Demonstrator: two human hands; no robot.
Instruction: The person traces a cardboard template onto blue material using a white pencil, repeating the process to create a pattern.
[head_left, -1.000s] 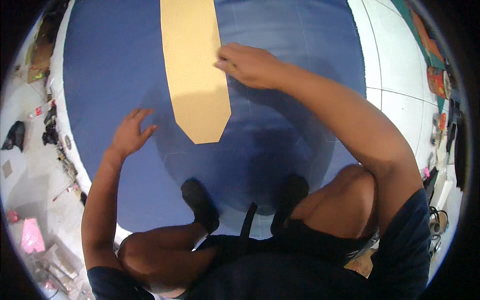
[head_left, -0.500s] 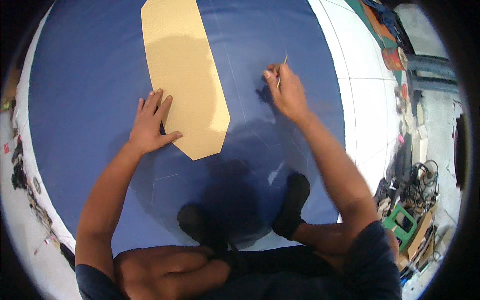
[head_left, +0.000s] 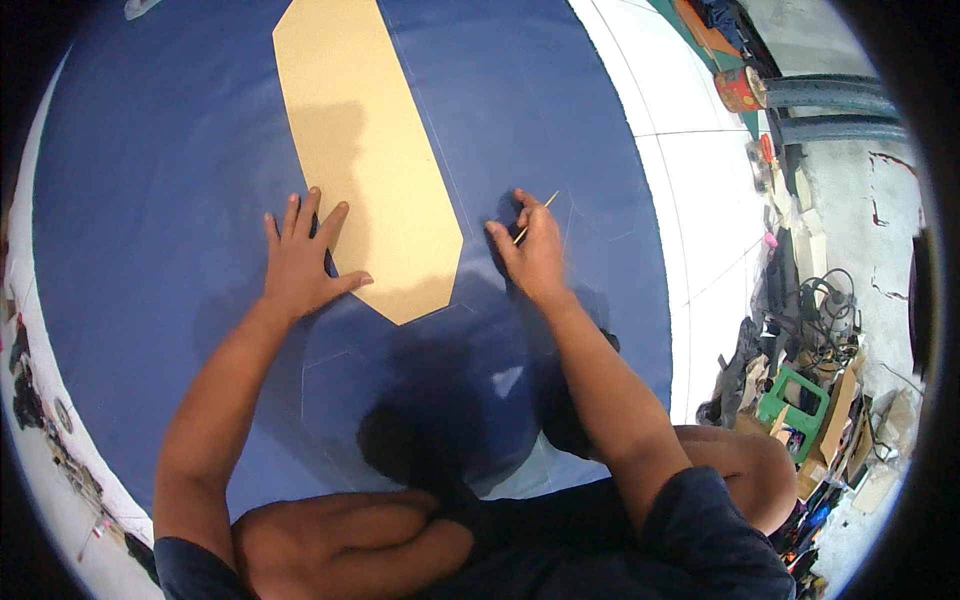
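Observation:
A long tan cardboard pattern piece with angled ends lies flat on dark blue sheet material. My left hand is spread, with its thumb and some fingertips on the pattern's lower left edge and the rest over the blue sheet. To the right of the pattern, my right hand pinches a thin yellow stick, like a slim marking pencil, held slantwise just above the sheet. Faint pale lines run on the blue sheet, one close along the pattern's right edge and others near its lower end.
White tiled floor borders the sheet on the right. Beyond it stand a red tin, grey-blue tubes, a green plastic frame, tangled cords and mixed clutter. My folded legs and dark-covered feet rest at the sheet's near edge.
The pattern has shifted rightward, closer to the pale line, with my left hand still on it. My right hand with the yellow stick has come nearer to me and the pattern. The view has shifted.

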